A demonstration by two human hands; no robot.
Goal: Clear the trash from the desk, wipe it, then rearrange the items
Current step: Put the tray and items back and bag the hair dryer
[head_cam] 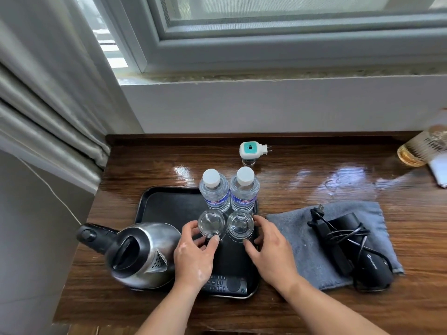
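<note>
A black tray (167,204) lies on the wooden desk (302,180). On it stand two clear glasses side by side. My left hand (193,255) grips the left glass (211,223); my right hand (271,250) grips the right glass (240,224). Behind the glasses stand two sealed water bottles, the left bottle (214,192) and the right bottle (244,189), each with a white cap. A steel kettle (137,255) sits on the tray's left side. A black remote (225,285) lies at the tray's front edge, partly under my left wrist.
A grey cloth (302,238) lies right of the tray, with a black hair dryer (358,247) and its wound cord on it. A white plug-in device (251,151) stands near the back wall. A gold ribbed glass object (420,148) and white paper (439,172) sit far right. Curtains (48,117) hang at left.
</note>
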